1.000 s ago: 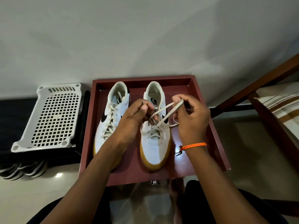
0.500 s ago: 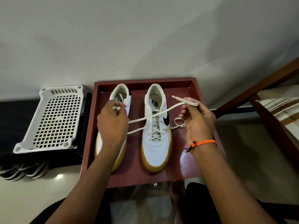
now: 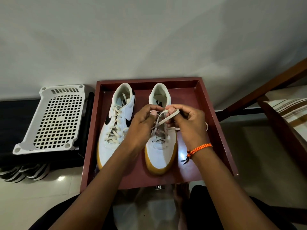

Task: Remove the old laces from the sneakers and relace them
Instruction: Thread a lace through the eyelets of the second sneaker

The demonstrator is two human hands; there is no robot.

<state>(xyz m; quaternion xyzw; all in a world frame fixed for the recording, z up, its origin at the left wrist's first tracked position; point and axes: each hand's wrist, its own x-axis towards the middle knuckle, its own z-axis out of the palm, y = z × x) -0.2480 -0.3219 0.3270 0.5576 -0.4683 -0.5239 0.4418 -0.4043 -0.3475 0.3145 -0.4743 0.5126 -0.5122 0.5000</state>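
Note:
Two white sneakers with tan soles stand side by side in a dark red tray [image 3: 216, 117]. The left sneaker [image 3: 118, 123] is fully laced. Over the tongue of the right sneaker [image 3: 160, 153], both hands meet. My left hand [image 3: 141, 128] pinches one cream lace end near the tongue. My right hand [image 3: 189, 123] pinches the other end of the lace [image 3: 163, 120], which crosses between the hands above the lower eyelets. A loop of lace shows at the right of my right hand.
A white perforated plastic rack [image 3: 54, 118] sits left of the tray on a black surface, with dark striped footwear [image 3: 23, 171] below it. A wooden bed frame [image 3: 272, 83] and striped bedding stand at the right. The wall is close behind the tray.
My left hand swung out left over the left sneaker, pulling the lace taut, then came back. Both hands are together again above the right sneaker's tongue.

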